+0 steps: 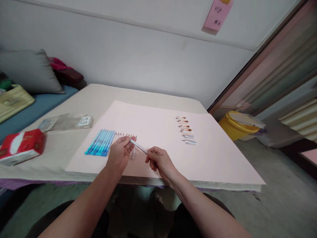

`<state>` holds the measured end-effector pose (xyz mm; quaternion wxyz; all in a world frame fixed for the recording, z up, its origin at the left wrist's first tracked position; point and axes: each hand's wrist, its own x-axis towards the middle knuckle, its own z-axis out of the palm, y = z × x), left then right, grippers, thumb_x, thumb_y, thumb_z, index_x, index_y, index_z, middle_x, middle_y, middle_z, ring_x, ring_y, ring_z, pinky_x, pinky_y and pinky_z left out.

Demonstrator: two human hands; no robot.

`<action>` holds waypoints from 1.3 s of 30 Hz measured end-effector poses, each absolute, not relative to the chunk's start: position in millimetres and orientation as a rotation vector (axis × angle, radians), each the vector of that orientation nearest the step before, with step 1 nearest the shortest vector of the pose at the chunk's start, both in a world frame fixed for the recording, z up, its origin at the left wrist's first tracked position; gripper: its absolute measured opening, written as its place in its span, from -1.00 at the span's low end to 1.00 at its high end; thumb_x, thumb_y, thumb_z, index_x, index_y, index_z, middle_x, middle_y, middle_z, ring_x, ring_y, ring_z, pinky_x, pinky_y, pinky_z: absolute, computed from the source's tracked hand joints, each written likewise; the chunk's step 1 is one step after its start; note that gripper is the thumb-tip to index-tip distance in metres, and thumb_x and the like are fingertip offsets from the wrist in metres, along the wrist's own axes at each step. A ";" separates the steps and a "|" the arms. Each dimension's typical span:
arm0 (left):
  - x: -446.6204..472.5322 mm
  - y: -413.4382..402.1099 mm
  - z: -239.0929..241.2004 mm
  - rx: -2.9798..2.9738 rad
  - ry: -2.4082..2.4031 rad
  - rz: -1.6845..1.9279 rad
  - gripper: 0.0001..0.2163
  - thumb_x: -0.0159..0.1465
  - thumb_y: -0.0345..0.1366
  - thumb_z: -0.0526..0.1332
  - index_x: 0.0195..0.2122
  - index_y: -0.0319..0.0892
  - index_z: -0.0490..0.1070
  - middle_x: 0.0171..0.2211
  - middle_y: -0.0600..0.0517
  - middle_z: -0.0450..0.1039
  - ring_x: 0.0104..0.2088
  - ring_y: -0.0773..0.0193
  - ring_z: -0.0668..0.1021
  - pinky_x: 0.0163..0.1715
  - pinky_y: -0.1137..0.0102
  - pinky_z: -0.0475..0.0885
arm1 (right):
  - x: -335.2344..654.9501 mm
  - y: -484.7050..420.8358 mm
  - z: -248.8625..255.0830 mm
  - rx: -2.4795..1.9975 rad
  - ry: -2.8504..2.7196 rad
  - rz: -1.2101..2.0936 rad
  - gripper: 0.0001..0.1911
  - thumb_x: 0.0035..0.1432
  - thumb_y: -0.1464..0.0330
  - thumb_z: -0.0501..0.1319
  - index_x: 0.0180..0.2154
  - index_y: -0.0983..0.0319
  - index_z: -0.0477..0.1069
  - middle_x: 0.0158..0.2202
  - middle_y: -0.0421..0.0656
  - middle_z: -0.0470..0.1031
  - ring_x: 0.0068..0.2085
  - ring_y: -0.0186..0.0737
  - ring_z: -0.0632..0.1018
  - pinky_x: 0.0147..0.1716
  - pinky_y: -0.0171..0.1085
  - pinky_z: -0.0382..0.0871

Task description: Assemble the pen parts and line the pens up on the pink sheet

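The left hand (pixel 121 149) and right hand (pixel 158 159) each grasp 1 end of a slim pale pen (pixel 139 146) in their fingers, slanting it above the light pink sheet (pixel 156 124) on the surface (pixel 148 97). Blue pens (pixel 101 141) lie in a row just beside the left hand; a red tissue packet (pixel 23 143) sits farther left.

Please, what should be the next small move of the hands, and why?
Perhaps twist the pale pen-like tube gently with the right hand while the left hand steadies it: each hand holds one end, and slim dark-tipped pieces lie loose on the pink sheet.
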<state>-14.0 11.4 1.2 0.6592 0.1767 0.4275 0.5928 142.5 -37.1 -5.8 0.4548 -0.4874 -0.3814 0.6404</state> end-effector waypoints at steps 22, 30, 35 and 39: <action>-16.4 14.2 4.7 0.407 0.932 1.334 -0.95 0.13 -0.43 0.23 -0.37 -0.27 0.40 -0.30 -0.07 0.48 -0.38 0.38 0.53 -0.46 0.53 0.45 | 143.6 -37.0 -7.4 -1.184 -0.964 1.562 -0.83 0.01 0.29 0.21 -0.44 0.27 0.30 -0.59 -0.25 0.46 -0.74 -0.49 0.29 -0.80 -0.46 -0.01; -17.2 13.6 3.6 0.481 1.028 1.343 -0.93 0.06 -0.44 0.29 -0.41 -0.31 0.45 -0.35 -0.06 0.48 -0.43 0.42 0.50 -0.44 0.57 0.42 | 143.6 -37.8 -10.3 -1.200 -1.008 1.536 -0.85 0.02 0.31 0.21 -0.43 0.27 0.31 -0.58 -0.25 0.45 -0.74 -0.47 0.31 -0.80 -0.46 0.01; -17.9 14.4 3.3 0.516 0.939 1.297 -0.90 0.12 -0.43 0.23 -0.34 -0.32 0.47 -0.23 -0.13 0.49 -0.36 0.36 0.52 -0.44 0.52 0.43 | 146.9 -37.3 -9.3 -1.133 -0.846 1.720 -0.81 0.01 0.30 0.22 -0.44 0.27 0.27 -0.58 -0.21 0.46 -0.76 -0.49 0.26 -0.82 -0.46 -0.07; -15.4 14.1 4.2 0.394 0.913 1.325 -0.92 0.14 -0.41 0.23 -0.33 -0.26 0.44 -0.26 -0.11 0.50 -0.31 0.30 0.55 -0.40 0.47 0.46 | 145.8 -37.0 -8.9 -1.131 -0.884 1.642 -0.83 0.03 0.30 0.22 -0.43 0.28 0.29 -0.57 -0.21 0.46 -0.74 -0.49 0.29 -0.81 -0.47 -0.03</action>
